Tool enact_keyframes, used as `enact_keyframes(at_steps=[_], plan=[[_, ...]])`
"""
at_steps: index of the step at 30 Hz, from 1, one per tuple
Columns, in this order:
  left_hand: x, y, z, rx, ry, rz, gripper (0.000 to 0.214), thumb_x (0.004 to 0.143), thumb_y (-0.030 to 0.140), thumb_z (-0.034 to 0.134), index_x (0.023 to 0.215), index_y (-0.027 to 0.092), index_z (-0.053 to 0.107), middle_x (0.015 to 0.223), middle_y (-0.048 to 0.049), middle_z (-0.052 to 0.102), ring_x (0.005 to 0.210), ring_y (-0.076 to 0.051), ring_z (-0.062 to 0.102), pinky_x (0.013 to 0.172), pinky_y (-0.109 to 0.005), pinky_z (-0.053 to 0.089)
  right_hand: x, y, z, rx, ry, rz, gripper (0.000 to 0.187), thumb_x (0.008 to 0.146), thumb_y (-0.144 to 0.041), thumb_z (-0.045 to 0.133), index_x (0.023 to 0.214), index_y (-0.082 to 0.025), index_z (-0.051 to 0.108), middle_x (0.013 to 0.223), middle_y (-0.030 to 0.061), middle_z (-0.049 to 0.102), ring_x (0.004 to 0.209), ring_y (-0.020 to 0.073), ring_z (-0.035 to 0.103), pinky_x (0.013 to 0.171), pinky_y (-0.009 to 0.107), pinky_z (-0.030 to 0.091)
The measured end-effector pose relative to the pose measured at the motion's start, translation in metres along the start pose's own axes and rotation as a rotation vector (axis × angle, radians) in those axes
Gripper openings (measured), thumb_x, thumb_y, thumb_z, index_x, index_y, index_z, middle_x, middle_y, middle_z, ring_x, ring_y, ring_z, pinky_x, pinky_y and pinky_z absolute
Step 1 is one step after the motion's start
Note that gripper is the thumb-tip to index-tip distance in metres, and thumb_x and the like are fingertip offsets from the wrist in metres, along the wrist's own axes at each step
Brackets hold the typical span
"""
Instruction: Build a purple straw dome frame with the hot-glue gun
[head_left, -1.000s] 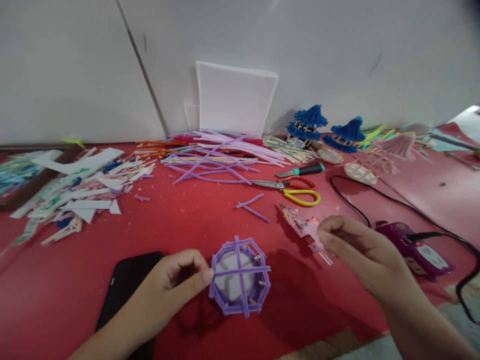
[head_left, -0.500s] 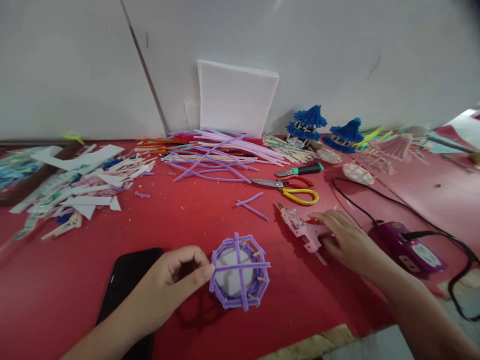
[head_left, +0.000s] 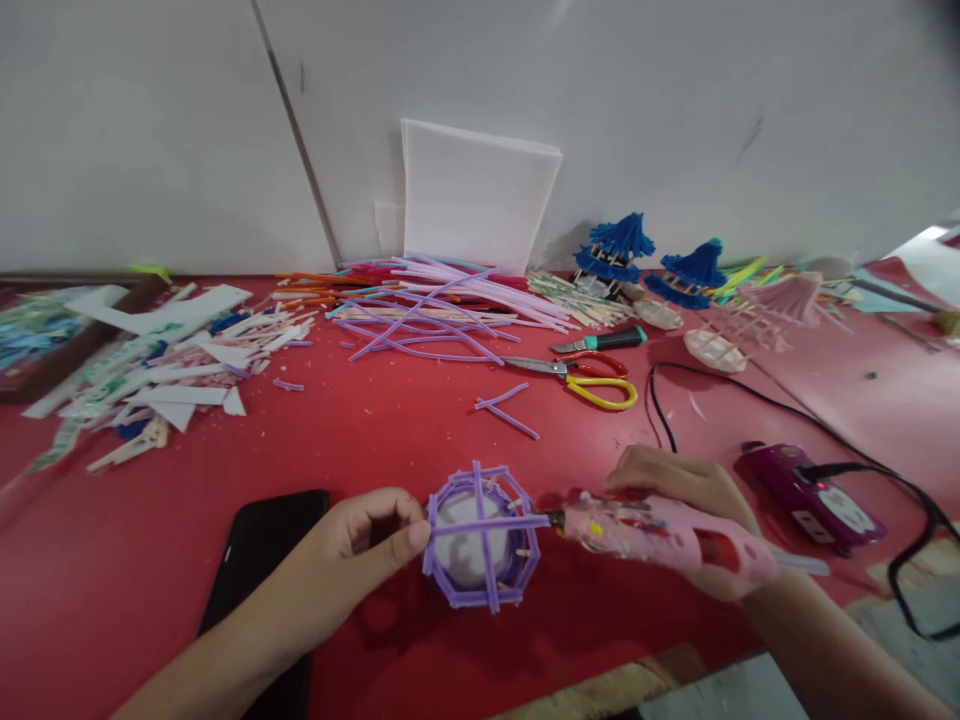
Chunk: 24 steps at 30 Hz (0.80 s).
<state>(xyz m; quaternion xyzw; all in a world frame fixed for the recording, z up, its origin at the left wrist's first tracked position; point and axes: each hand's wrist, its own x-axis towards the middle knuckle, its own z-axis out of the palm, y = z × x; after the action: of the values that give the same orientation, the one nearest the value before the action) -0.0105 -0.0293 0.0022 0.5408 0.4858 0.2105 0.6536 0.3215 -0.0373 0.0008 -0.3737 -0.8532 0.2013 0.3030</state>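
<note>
Two hands are at work over a red table (head_left: 360,430). The left hand (head_left: 367,545) has its thumb and finger pinched together on the left edge of a purple pipe-cleaner frame (head_left: 482,525). The frame has many sides and sits in front of the person, between the hands, with two purple bars crossed over its top. Inside the ring, something pale and round shows.

The right hand (head_left: 675,475) is wrapped around a pink glue gun (head_left: 660,540). Its tip points left at the right end of one bar. I cannot tell if it touches. A clear glue stick (head_left: 802,564) pokes out of the back.

A black phone (head_left: 262,540) lies by the left arm, partly under it. Past the frame are two short purple pieces (head_left: 510,418), then scissors (head_left: 559,368) with one red and one yellow handle. A purple power strip (head_left: 817,500) with a black plug in it sits to the right of the right hand.
</note>
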Motion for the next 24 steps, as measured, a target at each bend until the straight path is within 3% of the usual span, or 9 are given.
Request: enact_keyframes(at_steps=[6, 15, 24], plan=[[0.001, -0.002, 0.001, -0.041, -0.016, 0.002, 0.036, 0.080, 0.053, 0.060, 0.070, 0.019, 0.052, 0.057, 0.0086, 0.040, 0.050, -0.008, 0.026, 0.046, -0.021, 0.020, 0.013, -0.002, 0.015, 0.130, -0.010, -0.113, 0.040, 0.090, -0.052, 0.041, 0.100, -0.018, 0.059, 0.080, 0.0096, 0.063, 0.071, 0.0208, 0.061, 0.059, 0.034, 0.049], [0.003, -0.001, 0.000, -0.068, -0.037, 0.002, 0.036, 0.081, 0.052, 0.060, 0.070, 0.019, 0.051, 0.058, 0.0087, 0.041, 0.050, -0.007, 0.027, 0.046, -0.020, 0.021, 0.028, -0.010, 0.020, 0.098, -0.006, -0.111, 0.010, 0.077, -0.027, 0.048, 0.080, -0.019, 0.054, 0.070, 0.0055, 0.058, 0.063, 0.0172, 0.053, 0.054, 0.029, 0.045], [0.002, 0.000, 0.001, -0.050, -0.029, 0.008, 0.036, 0.080, 0.052, 0.060, 0.068, 0.019, 0.050, 0.057, 0.0085, 0.041, 0.050, -0.007, 0.026, 0.045, -0.020, 0.020, 0.030, -0.012, 0.020, 0.090, 0.018, -0.078, 0.006, 0.075, -0.024, 0.049, 0.075, -0.019, 0.052, 0.069, 0.0035, 0.055, 0.061, 0.0154, 0.051, 0.052, 0.027, 0.043]])
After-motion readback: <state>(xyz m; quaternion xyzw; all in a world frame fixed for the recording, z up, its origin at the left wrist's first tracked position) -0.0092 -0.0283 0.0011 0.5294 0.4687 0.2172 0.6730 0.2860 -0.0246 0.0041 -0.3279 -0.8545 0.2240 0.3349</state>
